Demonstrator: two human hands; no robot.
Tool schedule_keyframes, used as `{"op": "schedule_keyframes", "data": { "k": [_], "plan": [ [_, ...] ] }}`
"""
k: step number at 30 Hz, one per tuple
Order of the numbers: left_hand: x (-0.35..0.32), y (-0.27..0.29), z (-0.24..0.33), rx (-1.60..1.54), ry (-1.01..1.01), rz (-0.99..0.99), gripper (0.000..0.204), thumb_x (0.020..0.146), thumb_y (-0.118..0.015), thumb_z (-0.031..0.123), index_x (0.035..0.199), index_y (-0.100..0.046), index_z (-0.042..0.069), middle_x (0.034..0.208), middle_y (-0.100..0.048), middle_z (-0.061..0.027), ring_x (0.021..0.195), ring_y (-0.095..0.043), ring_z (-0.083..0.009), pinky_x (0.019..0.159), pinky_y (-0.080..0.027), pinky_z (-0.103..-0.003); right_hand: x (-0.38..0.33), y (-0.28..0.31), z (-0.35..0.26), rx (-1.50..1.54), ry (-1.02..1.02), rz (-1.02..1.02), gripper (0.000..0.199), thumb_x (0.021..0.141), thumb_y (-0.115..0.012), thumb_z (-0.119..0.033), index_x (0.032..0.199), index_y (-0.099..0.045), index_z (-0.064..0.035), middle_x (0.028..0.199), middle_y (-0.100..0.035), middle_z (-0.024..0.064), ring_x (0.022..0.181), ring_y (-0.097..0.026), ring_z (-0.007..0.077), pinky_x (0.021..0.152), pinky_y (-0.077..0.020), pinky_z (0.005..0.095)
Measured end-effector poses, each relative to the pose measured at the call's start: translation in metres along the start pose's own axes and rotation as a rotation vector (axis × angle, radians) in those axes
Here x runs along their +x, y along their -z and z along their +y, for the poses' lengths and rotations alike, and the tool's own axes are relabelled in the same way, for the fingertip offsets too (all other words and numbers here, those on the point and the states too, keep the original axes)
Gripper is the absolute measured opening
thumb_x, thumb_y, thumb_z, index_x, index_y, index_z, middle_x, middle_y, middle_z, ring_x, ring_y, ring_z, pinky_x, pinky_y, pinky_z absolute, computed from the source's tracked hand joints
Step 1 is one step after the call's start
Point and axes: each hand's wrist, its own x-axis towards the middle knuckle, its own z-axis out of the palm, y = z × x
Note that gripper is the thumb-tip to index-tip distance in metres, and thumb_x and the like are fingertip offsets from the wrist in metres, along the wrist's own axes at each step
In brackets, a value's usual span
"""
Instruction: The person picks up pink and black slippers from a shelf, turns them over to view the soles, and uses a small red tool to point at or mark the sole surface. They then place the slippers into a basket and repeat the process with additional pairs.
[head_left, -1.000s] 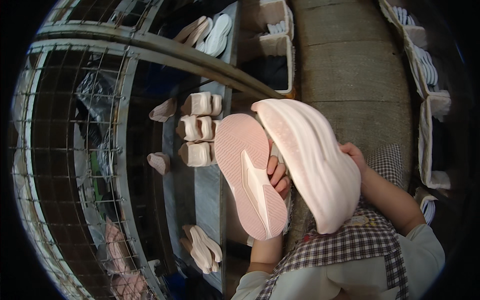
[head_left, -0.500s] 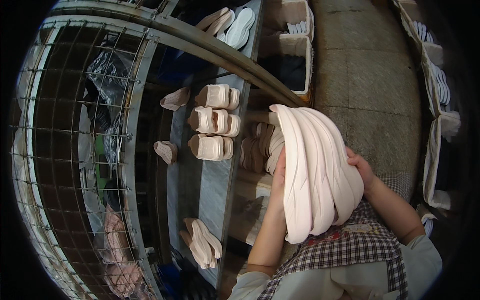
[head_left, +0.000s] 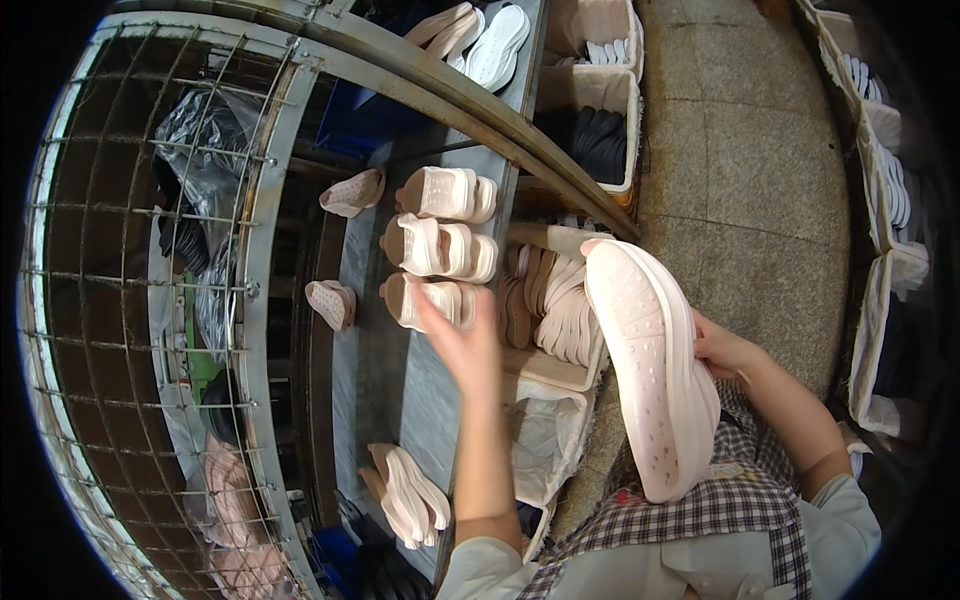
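Left fingers (head_left: 428, 308) near bench edge (head_left: 507, 205), right fingers (head_left: 706, 348) holding soles (head_left: 640, 370), open aisle (head_left: 745, 200)

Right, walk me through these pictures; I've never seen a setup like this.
There's no machine, just a person's two bare hands. Every picture comes from a wide fisheye camera worn on the head, looking down, so straight edges look bent.

The right hand holds a stack of pale shoe soles. The left hand is blurred, at the nearest of three sole clusters; I can't tell whether it grips anything. These sit on a grey bench, with another bundle closer to the person.
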Motion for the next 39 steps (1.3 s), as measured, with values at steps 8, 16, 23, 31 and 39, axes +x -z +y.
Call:
{"op": "schedule_keyframes", "data": {
  "k": [8, 16, 23, 31, 39],
  "plan": [
    [0.08, 0.023, -0.039, 0.03, 0.159, -0.122, 0.035, 0.079, -0.073, 0.018, 0.103, -0.06, -0.004, 0.101, -0.064, -0.0133, 0.099, -0.059, -0.0219, 0.091, -0.044, -0.038, 0.024, 0.011, 0.014, 0.032, -0.042, 0.094, 0.067, 0.093, -0.051, -0.014, 0.148, -0.012, -0.0119, 0.139, -0.038, 0.0144, 0.126, -0.043, 0.0223, 0.103, -0.0407, 0.0408],
    [-0.093, 0.041, 0.104, -0.333, -0.492, -0.453, 0.053, 0.069, -0.082, 0.023, 0.105, -0.06, -0.008, 0.102, -0.064, -0.0182, 0.096, -0.063, -0.0313, 0.08, -0.051, -0.037, 0.036, 0.038, 0.024, 0.084, -0.04, 0.02, 0.061, 0.097, -0.049, -0.033, 0.145, -0.019, -0.0122, 0.136, -0.041, 0.0121, 0.123, -0.046, 0.0194, 0.101, -0.0429, 0.0362],
    [-0.097, 0.012, 0.092, -0.419, -0.569, -0.775, 0.08, 0.058, -0.086, 0.038, 0.122, -0.055, 0.002, 0.127, -0.054, -0.0209, 0.12, -0.05, -0.0388, 0.1, -0.039, -0.049, 0.012, 0.078, 0.025, -0.014, -0.303, -0.132, 0.071, 0.094, -0.055, -0.035, 0.148, -0.016, -0.0125, 0.143, -0.037, 0.0105, 0.125, -0.043, 0.0163, 0.101, -0.0421, 0.0348],
    [-0.096, -0.116, -0.048, -0.656, 0.434, -2.064, 0.097, 0.063, -0.08, 0.017, 0.144, -0.028, 0.003, 0.142, -0.037, -0.0137, 0.129, -0.037, -0.0226, 0.109, -0.028, -0.034, -0.004, 0.117, 0.097, -0.114, -0.688, -0.394, 0.077, 0.091, -0.056, -0.043, 0.147, -0.019, -0.0057, 0.147, -0.032, 0.0089, 0.131, -0.031, 0.0151, 0.111, -0.023, 0.0324],
    [-0.23, -0.088, -0.168, -0.95, 0.755, -1.712, 0.088, 0.064, -0.077, 0.023, 0.14, -0.035, 0.004, 0.139, -0.04, -0.0118, 0.128, -0.039, -0.0236, 0.109, -0.027, -0.039, 0.032, 0.143, 0.155, -0.258, -0.702, -0.171, 0.066, 0.092, -0.053, -0.049, 0.138, -0.036, -0.0047, 0.132, -0.046, 0.0074, 0.117, -0.045, 0.0169, 0.1, -0.0356, 0.0328]
  ]
}}
